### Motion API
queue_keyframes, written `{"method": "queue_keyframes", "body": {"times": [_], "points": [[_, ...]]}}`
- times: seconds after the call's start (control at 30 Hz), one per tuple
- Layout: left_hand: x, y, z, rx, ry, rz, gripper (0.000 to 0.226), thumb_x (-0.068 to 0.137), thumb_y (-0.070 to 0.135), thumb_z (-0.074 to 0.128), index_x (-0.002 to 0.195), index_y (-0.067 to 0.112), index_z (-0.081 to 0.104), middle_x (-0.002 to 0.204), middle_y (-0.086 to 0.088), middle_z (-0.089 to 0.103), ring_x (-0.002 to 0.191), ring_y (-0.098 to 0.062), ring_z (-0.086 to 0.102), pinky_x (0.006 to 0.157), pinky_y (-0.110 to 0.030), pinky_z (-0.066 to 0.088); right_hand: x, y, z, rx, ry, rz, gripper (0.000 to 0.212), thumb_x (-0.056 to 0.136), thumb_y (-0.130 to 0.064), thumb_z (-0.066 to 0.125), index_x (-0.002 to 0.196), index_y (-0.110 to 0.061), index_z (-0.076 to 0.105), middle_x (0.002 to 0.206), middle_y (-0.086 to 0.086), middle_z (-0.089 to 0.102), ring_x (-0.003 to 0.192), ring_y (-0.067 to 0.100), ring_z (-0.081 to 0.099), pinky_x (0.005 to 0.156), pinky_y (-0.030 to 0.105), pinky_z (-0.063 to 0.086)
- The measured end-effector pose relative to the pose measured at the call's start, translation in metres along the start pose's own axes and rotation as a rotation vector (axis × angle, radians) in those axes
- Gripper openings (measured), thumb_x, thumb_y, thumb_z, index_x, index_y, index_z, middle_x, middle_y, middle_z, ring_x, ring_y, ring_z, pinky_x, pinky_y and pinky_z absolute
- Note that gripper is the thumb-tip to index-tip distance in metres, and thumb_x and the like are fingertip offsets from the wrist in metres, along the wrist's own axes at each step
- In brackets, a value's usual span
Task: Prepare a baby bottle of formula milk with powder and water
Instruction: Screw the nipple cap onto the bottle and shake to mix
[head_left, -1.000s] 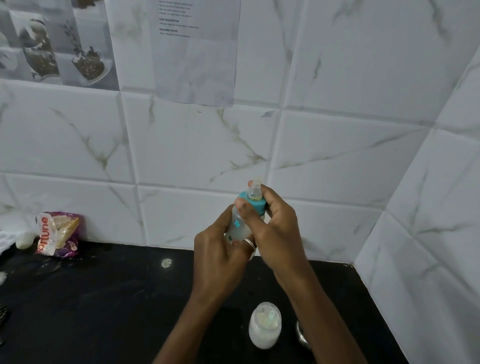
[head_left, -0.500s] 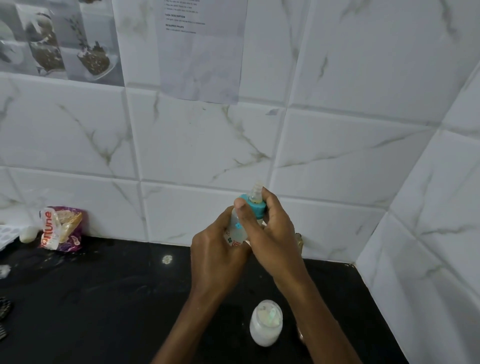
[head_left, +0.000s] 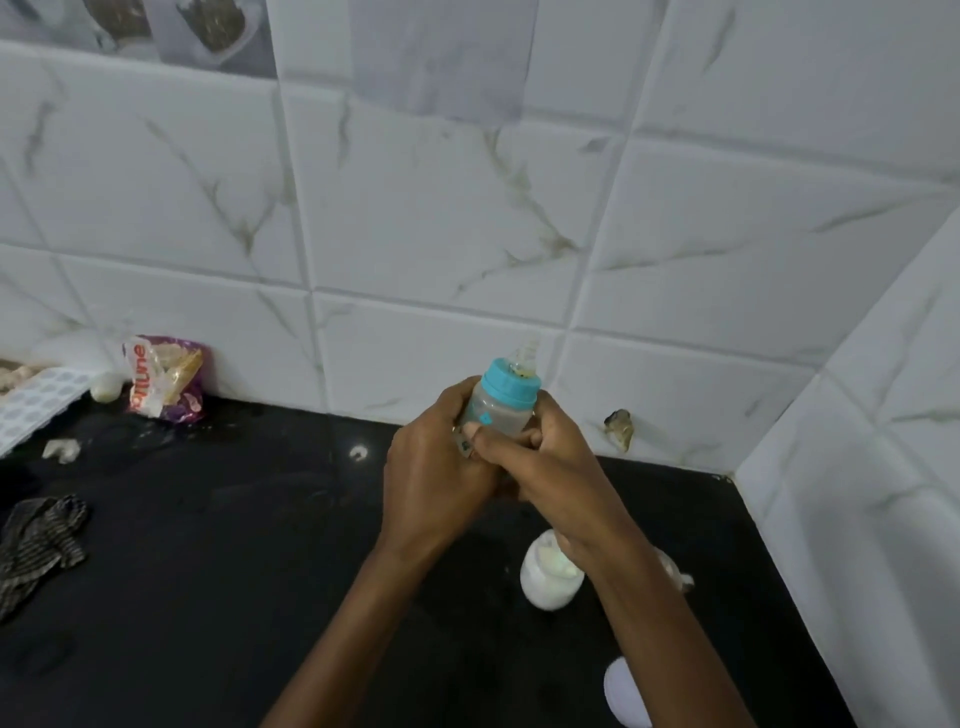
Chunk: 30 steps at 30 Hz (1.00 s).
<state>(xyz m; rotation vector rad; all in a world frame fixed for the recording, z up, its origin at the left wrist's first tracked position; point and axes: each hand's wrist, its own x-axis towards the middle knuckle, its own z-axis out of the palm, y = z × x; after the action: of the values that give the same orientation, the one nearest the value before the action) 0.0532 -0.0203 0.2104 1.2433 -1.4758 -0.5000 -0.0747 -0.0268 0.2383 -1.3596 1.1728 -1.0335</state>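
A small clear baby bottle (head_left: 500, 413) with a turquoise collar and a clear teat is held upright above the black counter (head_left: 234, 571), near the back wall. My left hand (head_left: 436, 478) grips its lower body from the left. From the right, my right hand (head_left: 540, 467) wraps round the lower body too, its thumb lying across the front. The bottle's base is hidden by both hands. A small white jar (head_left: 548, 579) holding pale powder stands on the counter below my right wrist, partly covered by it.
A purple and white packet (head_left: 163, 382) leans on the tiled wall at the left, beside a white tray (head_left: 36, 405). A striped dark cloth (head_left: 39, 540) lies at the left edge. A white round object (head_left: 623, 696) sits at the lower right. The tiled side wall closes the right.
My right hand has left the turquoise collar and dropped to grip the bottle's body. The bottle and both hands are lower, and the view has tilted down.
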Motion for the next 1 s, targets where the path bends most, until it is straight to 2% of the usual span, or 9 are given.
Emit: {"method": "queue_keyframes", "body": {"times": [0.17, 0.27, 0.37, 0.5, 0.57, 0.63, 0.8, 0.9, 1.0], "points": [[-0.011, -0.012, -0.027, -0.009, -0.238, -0.011, 0.067, 0.079, 0.031, 0.087, 0.125, 0.063, 0.049, 0.111, 0.041, 0.063, 0.104, 0.003, 0.066, 0.084, -0.02, 0.056, 0.002, 0.011, 0.001, -0.037, -0.025, 0.057, 0.047, 0.088, -0.038, 0.078, 0.13, -0.032, 0.059, 0.115, -0.005, 0.073, 0.105, 0.016, 0.073, 0.085, 0.042, 0.063], [-0.02, -0.029, -0.043, -0.075, -0.18, -0.134, 0.083, 0.071, 0.061, 0.078, 0.146, 0.037, 0.051, 0.134, 0.024, 0.063, 0.124, 0.003, 0.059, 0.097, -0.02, 0.05, 0.008, 0.007, -0.01, 0.194, 0.082, -0.012, 0.043, 0.091, -0.031, 0.074, 0.129, -0.019, 0.059, 0.117, 0.003, 0.074, 0.106, 0.021, 0.074, 0.08, 0.048, 0.064], [-0.025, -0.042, -0.054, -0.219, -0.012, -0.247, 0.057, 0.084, 0.057, 0.067, 0.134, 0.032, 0.062, 0.122, 0.015, 0.072, 0.116, -0.001, 0.066, 0.094, -0.026, 0.057, 0.01, 0.013, -0.009, 0.36, 0.093, -0.035, 0.048, 0.084, -0.033, 0.073, 0.126, -0.017, 0.057, 0.116, 0.005, 0.072, 0.106, 0.024, 0.073, 0.075, 0.047, 0.064], [-0.026, -0.055, -0.055, -0.251, 0.067, -0.324, 0.034, 0.091, 0.07, 0.054, 0.115, 0.049, 0.066, 0.116, 0.014, 0.075, 0.114, -0.006, 0.068, 0.101, -0.044, 0.056, 0.007, 0.03, -0.001, 0.071, -0.136, 0.056, 0.048, 0.081, -0.032, 0.078, 0.123, -0.019, 0.06, 0.113, 0.006, 0.072, 0.106, 0.025, 0.072, 0.073, 0.042, 0.064], [-0.026, -0.055, -0.055, -0.254, 0.069, -0.331, 0.024, 0.095, 0.068, 0.05, 0.106, 0.055, 0.066, 0.113, 0.015, 0.075, 0.113, -0.006, 0.068, 0.1, -0.046, 0.056, 0.012, 0.028, -0.001, 0.3, -0.049, 0.026, 0.049, 0.081, -0.032, 0.076, 0.124, -0.015, 0.059, 0.117, 0.01, 0.069, 0.107, 0.028, 0.072, 0.073, 0.046, 0.063], [-0.026, -0.054, -0.054, -0.259, 0.086, -0.337, 0.021, 0.098, 0.061, 0.05, 0.104, 0.05, 0.068, 0.111, 0.014, 0.075, 0.11, -0.005, 0.069, 0.099, -0.046, 0.056, 0.017, 0.026, 0.001, 0.513, 0.044, -0.009, 0.048, 0.086, -0.034, 0.071, 0.126, -0.013, 0.056, 0.122, 0.013, 0.067, 0.111, 0.033, 0.071, 0.074, 0.048, 0.062], [-0.021, -0.053, -0.051, -0.266, 0.084, -0.359, 0.021, 0.1, 0.052, 0.05, 0.106, 0.042, 0.068, 0.108, 0.012, 0.077, 0.105, -0.006, 0.071, 0.095, -0.043, 0.058, 0.022, 0.026, 0.006, 0.208, -0.103, 0.05, 0.052, 0.079, -0.04, 0.073, 0.124, -0.018, 0.061, 0.118, 0.006, 0.071, 0.112, 0.029, 0.07, 0.081, 0.049, 0.063], [-0.019, -0.052, -0.051, -0.293, 0.093, -0.374, 0.023, 0.101, 0.051, 0.051, 0.108, 0.038, 0.069, 0.108, 0.012, 0.077, 0.106, -0.006, 0.071, 0.096, -0.041, 0.057, 0.027, 0.023, 0.003, 0.583, 0.044, -0.003, 0.046, 0.087, -0.033, 0.068, 0.127, -0.013, 0.056, 0.118, 0.011, 0.069, 0.112, 0.035, 0.07, 0.082, 0.052, 0.061], [-0.016, -0.051, -0.05, -0.295, 0.087, -0.384, 0.021, 0.102, 0.048, 0.052, 0.106, 0.037, 0.07, 0.107, 0.012, 0.077, 0.104, -0.007, 0.072, 0.094, -0.041, 0.058, 0.025, 0.024, 0.005, 0.342, -0.066, 0.014, 0.044, 0.083, -0.035, 0.07, 0.122, -0.015, 0.059, 0.112, 0.006, 0.072, 0.111, 0.03, 0.071, 0.082, 0.05, 0.062]]}}
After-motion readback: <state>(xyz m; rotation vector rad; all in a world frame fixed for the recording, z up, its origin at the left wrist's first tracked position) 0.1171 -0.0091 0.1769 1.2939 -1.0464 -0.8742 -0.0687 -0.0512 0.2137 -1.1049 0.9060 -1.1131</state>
